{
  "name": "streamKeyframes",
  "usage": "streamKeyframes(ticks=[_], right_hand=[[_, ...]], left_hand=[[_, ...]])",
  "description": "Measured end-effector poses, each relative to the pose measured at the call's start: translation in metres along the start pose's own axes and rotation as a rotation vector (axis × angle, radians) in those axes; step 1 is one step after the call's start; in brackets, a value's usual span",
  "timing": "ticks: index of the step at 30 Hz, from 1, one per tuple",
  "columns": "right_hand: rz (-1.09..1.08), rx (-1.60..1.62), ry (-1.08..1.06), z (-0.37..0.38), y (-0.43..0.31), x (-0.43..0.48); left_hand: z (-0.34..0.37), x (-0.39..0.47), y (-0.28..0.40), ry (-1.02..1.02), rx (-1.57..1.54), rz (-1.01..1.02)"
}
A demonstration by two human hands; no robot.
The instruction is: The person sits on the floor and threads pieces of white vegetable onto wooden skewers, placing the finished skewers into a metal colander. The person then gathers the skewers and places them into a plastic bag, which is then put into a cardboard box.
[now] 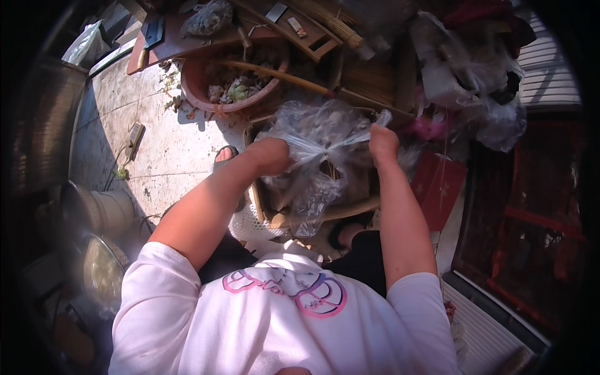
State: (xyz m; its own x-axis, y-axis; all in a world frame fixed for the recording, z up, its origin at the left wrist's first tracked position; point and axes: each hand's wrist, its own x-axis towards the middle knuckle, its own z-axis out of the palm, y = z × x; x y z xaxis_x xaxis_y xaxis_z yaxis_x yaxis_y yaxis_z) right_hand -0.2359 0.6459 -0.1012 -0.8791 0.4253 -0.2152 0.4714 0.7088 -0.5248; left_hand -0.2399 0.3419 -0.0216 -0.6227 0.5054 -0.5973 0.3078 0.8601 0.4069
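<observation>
Both my hands grip a clear plastic bag [323,122] over an open cardboard box [351,209], with its plastic pulled taut and gathered between them. My left hand [273,157] is closed on the left side of the gathered plastic. On the other side, my right hand [384,144] is closed on a twisted end that sticks up above the fist. Crumpled plastic hangs down over the near edge of the box. What the bag holds cannot be made out clearly.
Beyond the box stands a pinkish plastic tub [229,107] with scraps, a wooden stick [276,74] across it. A knife [152,35] lies on a board at the upper left. A power strip [134,140] lies on the floor; a red box [438,187] is at right.
</observation>
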Motion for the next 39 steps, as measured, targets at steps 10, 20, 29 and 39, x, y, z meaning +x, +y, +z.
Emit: streamKeyframes(ticks=[10, 20, 29, 39], right_hand=[[0.271, 0.911, -0.072, -0.032, -0.041, -0.015], [0.193, 1.485, -0.512, -0.042, -0.101, -0.04], [0.465, 1.274, -0.234, -0.02, -0.075, -0.022], [0.506, 1.107, -0.254, -0.015, -0.053, -0.007]], left_hand=[[-0.02, 0.01, -0.022, 0.272, -0.671, 0.019], [-0.022, 0.013, 0.036, 0.037, -1.651, 0.245], [0.025, 0.033, 0.01, 0.155, -0.458, 0.247], [0.032, 0.046, -0.01, 0.197, -0.472, 0.225]])
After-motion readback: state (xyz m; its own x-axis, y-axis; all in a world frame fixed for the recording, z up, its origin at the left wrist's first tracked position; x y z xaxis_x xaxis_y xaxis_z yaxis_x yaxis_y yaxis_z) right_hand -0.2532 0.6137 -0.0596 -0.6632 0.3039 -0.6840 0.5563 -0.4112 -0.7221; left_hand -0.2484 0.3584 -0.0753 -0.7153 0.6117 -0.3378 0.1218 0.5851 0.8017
